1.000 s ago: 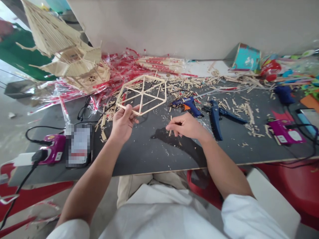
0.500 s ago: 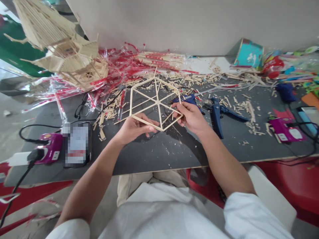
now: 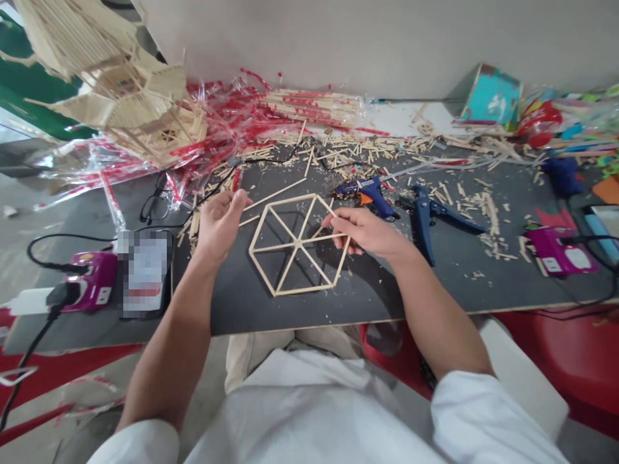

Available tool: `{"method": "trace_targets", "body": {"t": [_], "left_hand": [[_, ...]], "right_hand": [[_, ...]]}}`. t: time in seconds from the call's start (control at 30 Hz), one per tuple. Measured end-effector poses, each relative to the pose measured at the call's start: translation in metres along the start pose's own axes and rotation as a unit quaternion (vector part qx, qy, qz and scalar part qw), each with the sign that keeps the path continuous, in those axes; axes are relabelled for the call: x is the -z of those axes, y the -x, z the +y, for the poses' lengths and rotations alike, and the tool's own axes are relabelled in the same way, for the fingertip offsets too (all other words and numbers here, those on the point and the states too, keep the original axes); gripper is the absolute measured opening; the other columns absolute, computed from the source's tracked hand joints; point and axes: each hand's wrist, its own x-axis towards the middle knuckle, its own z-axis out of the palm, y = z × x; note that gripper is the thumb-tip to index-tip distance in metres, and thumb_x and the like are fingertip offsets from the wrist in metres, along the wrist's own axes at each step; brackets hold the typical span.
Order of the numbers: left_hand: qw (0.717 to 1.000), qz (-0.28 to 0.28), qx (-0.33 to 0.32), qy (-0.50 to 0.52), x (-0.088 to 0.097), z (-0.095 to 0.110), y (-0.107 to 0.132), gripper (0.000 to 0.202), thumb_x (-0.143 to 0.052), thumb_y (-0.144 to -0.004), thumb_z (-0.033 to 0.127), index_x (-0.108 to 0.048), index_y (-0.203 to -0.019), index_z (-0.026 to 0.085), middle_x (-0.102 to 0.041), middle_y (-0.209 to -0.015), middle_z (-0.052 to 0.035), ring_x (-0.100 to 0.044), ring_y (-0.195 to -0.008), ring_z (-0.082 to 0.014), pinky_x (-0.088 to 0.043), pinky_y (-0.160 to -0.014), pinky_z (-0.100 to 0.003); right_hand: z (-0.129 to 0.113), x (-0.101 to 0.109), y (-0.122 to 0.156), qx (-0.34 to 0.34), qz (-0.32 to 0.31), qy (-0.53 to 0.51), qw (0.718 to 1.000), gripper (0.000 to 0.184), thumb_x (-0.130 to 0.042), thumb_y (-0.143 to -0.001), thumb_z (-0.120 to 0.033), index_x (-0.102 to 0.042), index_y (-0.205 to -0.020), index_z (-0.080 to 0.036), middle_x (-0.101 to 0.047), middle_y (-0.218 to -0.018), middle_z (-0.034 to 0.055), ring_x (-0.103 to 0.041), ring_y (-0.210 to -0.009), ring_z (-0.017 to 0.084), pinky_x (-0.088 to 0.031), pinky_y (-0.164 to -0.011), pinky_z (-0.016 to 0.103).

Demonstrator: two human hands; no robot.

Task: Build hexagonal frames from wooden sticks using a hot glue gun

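A hexagonal frame of thin wooden sticks (image 3: 296,244), with spokes meeting at its centre, lies low over the grey tabletop, its shadow close beneath. My right hand (image 3: 365,231) pinches the frame near its right corner. To the frame's upper left, my left hand (image 3: 220,219) is raised off it with fingers curled and thumb up. Whether anything sits inside those fingers is hidden. A long thin stick (image 3: 278,192) runs from beside the left hand toward the back; I cannot tell whether the hand touches it.
A blue glue gun (image 3: 372,193) and a blue cutter tool (image 3: 423,222) lie right of the frame. Stick scraps (image 3: 358,149) and red-and-clear wrappers (image 3: 227,122) fill the back. A stick-built model (image 3: 130,96) stands back left. A phone (image 3: 145,274) and purple power adapter (image 3: 91,277) are at left.
The hexagonal frame has come down from an upright tilt to nearly flat and has turned. My left hand has let go of it and moved up and left; the right hand still holds it.
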Motion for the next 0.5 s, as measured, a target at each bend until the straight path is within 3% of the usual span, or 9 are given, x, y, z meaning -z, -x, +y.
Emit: {"method": "trace_targets", "body": {"t": [0.1, 0.17, 0.27, 0.37, 0.5], "left_hand": [[0.991, -0.038, -0.068, -0.112, -0.002, -0.002, 0.002, 0.039, -0.074, -0.098, 0.059, -0.075, -0.091, 0.021, -0.034, -0.059, 0.0053, -0.026, -0.052, -0.009, -0.017, -0.047, -0.024], [0.976, -0.058, -0.105, -0.183, -0.003, -0.006, 0.003, 0.026, -0.072, -0.1, 0.046, -0.075, -0.098, 0.021, -0.038, -0.067, 0.0038, -0.034, -0.059, -0.0112, -0.028, -0.054, -0.025], [0.928, -0.082, -0.188, -0.312, -0.007, -0.011, 0.005, 0.017, -0.069, -0.098, 0.031, -0.077, -0.108, 0.02, -0.054, -0.085, -0.0026, -0.055, -0.08, -0.0177, -0.048, -0.079, -0.032], [0.872, -0.137, -0.249, -0.4, -0.013, -0.014, 0.01, 0.025, -0.061, -0.104, 0.032, -0.076, -0.119, 0.019, -0.067, -0.11, -0.0113, -0.062, -0.109, -0.028, -0.05, -0.105, -0.046], [0.832, -0.199, -0.263, -0.446, -0.021, -0.016, 0.017, 0.031, -0.055, -0.108, 0.032, -0.075, -0.128, 0.018, -0.07, -0.129, -0.0152, -0.061, -0.121, -0.0321, -0.05, -0.111, -0.051]], "right_hand": [[0.003, -0.002, -0.002, -0.018, -0.034, 0.036, 0.999, 0.036, -0.064, -0.107, -0.055, -0.067, -0.115, -0.02, -0.072, -0.072, -0.0012, -0.055, -0.046, 0.009, -0.043, -0.042, 0.023], [0.004, -0.003, -0.002, -0.027, -0.041, 0.065, 0.997, 0.038, -0.064, -0.106, -0.055, -0.068, -0.118, -0.02, -0.073, -0.074, -0.0004, -0.056, -0.048, 0.01, -0.046, -0.045, 0.024], [0.003, -0.003, -0.002, -0.017, -0.04, 0.13, 0.991, 0.042, -0.061, -0.107, -0.057, -0.074, -0.117, -0.019, -0.073, -0.076, 0.0008, -0.06, -0.054, 0.012, -0.048, -0.053, 0.026], [0.004, -0.001, -0.004, 0.022, 0.016, 0.236, 0.971, 0.044, -0.055, -0.109, -0.057, -0.078, -0.109, -0.02, -0.07, -0.069, 0.0011, -0.06, -0.055, 0.014, -0.043, -0.058, 0.03], [0.006, 0.003, -0.006, 0.067, 0.13, 0.32, 0.936, 0.038, -0.055, -0.11, -0.052, -0.076, -0.104, -0.021, -0.072, -0.067, 0.004, -0.06, -0.058, 0.017, -0.042, -0.063, 0.034]]}}
